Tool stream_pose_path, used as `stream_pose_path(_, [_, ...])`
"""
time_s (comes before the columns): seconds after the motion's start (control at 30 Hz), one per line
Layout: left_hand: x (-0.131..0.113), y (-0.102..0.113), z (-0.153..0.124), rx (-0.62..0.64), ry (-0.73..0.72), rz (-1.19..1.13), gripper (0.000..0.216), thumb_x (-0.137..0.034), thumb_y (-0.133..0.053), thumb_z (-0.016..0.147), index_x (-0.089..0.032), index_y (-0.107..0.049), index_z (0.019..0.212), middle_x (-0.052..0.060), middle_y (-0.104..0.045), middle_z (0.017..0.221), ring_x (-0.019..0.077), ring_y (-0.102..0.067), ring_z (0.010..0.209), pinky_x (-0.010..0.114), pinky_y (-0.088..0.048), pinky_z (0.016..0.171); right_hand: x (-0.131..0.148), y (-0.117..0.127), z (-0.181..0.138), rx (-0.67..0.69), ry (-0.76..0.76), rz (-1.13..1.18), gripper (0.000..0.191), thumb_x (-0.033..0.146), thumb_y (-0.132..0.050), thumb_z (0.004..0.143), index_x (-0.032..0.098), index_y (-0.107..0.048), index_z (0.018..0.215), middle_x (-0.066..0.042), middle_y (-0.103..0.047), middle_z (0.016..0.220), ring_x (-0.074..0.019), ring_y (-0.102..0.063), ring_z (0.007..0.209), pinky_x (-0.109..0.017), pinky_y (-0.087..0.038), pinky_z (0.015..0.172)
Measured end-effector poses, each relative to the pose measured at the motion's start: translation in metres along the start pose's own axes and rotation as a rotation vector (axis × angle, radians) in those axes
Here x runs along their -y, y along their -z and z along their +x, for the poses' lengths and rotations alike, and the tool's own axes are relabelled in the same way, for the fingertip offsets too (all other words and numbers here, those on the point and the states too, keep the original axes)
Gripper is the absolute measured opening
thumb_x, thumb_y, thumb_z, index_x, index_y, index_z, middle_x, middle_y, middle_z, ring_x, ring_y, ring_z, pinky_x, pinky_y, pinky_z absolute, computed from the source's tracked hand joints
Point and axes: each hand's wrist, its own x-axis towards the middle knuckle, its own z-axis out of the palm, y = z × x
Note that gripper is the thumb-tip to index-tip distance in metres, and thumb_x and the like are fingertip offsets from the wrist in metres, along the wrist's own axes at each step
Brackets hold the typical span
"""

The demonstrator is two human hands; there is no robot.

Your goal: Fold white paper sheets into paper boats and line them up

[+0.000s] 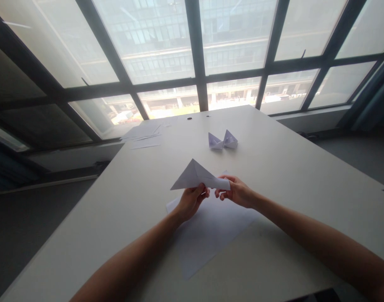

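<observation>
A folded white paper piece [196,175], triangular with a pointed top, is held in the air above the table between both hands. My left hand [192,200] pinches its lower edge near the middle. My right hand [236,191] grips its right end. Under the hands a flat white sheet of paper [210,233] lies on the white table [305,176]. Further back stand two finished folded paper boats [223,140], side by side and touching.
A loose stack of white sheets [145,134] lies at the table's far left corner. Two small dark holes [189,118] mark the tabletop near the far edge. Large windows with dark frames [194,50] run behind the table. Grey floor lies on both sides.
</observation>
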Motion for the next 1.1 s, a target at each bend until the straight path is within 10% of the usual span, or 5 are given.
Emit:
stream_pose_path(0.7, [-0.0023, -0.0005, 0.0003, -0.079, -0.035, 0.023, 0.026, -0.035, -0.079, 0.076, -0.012, -0.071, 0.068, 0.005, -0.062, 0.065, 0.0144, -0.054, 0.066, 0.029, -0.045, 0.067, 0.0038, -0.0032, -0.0040, 0.095, -0.051, -0.117, 0.055, 0.053, -0.078, 0.073, 0.014, -0.071, 0.111, -0.010, -0.071, 0.093, -0.0178, -0.066, 0.081, -0.032, -0.051, 0.079])
stream_pose_path(1.1, [0.0002, -0.0014, -0.0012, -0.048, -0.017, 0.059, 0.029, -0.037, -0.083, 0.072, -0.011, -0.071, 0.073, 0.004, -0.062, 0.066, 0.0134, -0.054, 0.063, 0.028, -0.044, 0.064, -0.0024, -0.0054, 0.0001, -0.139, 0.000, -0.206, 0.031, 0.042, -0.077, 0.076, 0.014, -0.076, 0.087, -0.008, -0.074, 0.079, -0.0183, -0.069, 0.071, -0.033, -0.055, 0.072])
